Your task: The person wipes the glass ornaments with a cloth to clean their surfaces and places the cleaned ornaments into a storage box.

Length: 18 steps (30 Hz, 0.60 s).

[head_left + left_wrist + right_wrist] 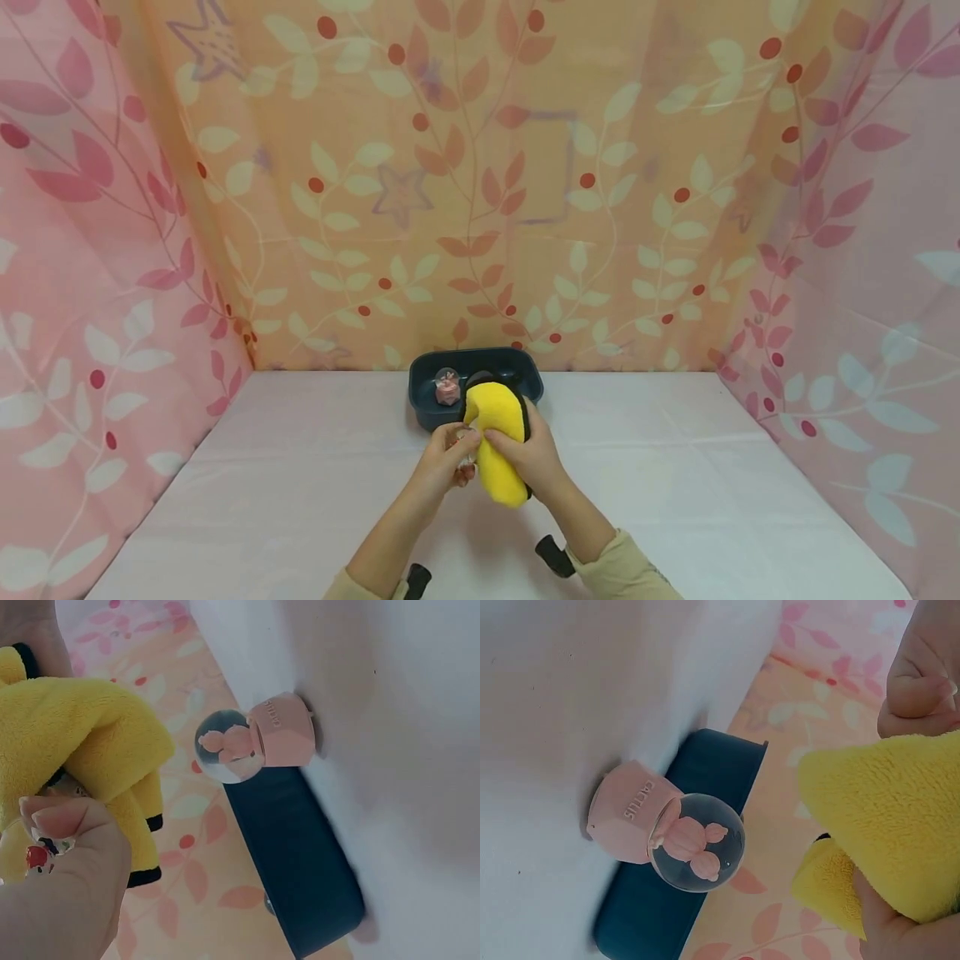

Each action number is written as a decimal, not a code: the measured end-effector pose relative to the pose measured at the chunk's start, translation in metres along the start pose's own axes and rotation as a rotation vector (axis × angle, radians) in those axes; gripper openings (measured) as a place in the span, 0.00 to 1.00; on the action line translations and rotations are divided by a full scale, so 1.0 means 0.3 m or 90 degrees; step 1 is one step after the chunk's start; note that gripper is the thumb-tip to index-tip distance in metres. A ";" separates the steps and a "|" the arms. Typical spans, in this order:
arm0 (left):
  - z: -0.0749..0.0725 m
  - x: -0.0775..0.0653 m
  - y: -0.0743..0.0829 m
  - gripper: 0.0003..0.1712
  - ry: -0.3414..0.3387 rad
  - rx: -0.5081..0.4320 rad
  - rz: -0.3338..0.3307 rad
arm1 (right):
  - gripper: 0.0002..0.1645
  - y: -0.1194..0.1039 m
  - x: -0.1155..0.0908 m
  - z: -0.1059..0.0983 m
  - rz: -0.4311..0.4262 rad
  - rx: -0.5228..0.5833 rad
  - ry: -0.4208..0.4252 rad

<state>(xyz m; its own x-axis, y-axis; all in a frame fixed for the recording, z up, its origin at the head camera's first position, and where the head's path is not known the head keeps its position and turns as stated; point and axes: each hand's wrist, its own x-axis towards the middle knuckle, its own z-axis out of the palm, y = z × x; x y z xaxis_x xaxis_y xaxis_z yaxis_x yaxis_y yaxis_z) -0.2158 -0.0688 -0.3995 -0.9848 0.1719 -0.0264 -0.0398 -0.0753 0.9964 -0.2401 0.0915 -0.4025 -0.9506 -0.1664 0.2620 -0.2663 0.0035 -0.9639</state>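
A yellow fleecy cloth with black edging is gripped by my right hand, its thumb pressing on the yellow face. My left hand pinches a small clear ornament with red and dark coloured figures against the cloth. Fingers and folds hide much of this ornament. Beyond the hands, a pink snow globe marked CACTUS stands upright on the table in front of a dark blue bin. In the head view the hands and cloth hide that globe.
Inside the bin, at its left side, sits another pink item with a clear dome. Patterned curtains enclose the white table at the back and sides. Black wrist mounts stick out by the sleeves.
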 end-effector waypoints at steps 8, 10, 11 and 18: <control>-0.014 0.028 -0.010 0.19 -0.072 -0.046 0.028 | 0.28 0.011 0.009 -0.019 0.032 0.049 0.067; -0.019 0.027 -0.013 0.23 -0.077 -0.039 0.026 | 0.28 0.011 0.012 -0.024 0.051 0.055 0.079; -0.020 0.027 -0.014 0.24 -0.075 -0.036 0.021 | 0.28 0.012 0.014 -0.027 0.064 0.057 0.085; -0.012 0.027 -0.013 0.27 0.011 -0.024 -0.024 | 0.32 0.006 0.020 -0.045 0.136 0.107 0.124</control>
<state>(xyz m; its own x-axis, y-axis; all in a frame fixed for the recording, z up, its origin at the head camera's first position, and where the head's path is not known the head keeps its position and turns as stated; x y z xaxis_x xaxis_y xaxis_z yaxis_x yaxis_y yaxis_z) -0.2243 -0.0707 -0.4039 -0.9851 0.1585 -0.0660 -0.0834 -0.1054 0.9909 -0.2484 0.1037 -0.4021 -0.9991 0.0120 0.0415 -0.0428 -0.1471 -0.9882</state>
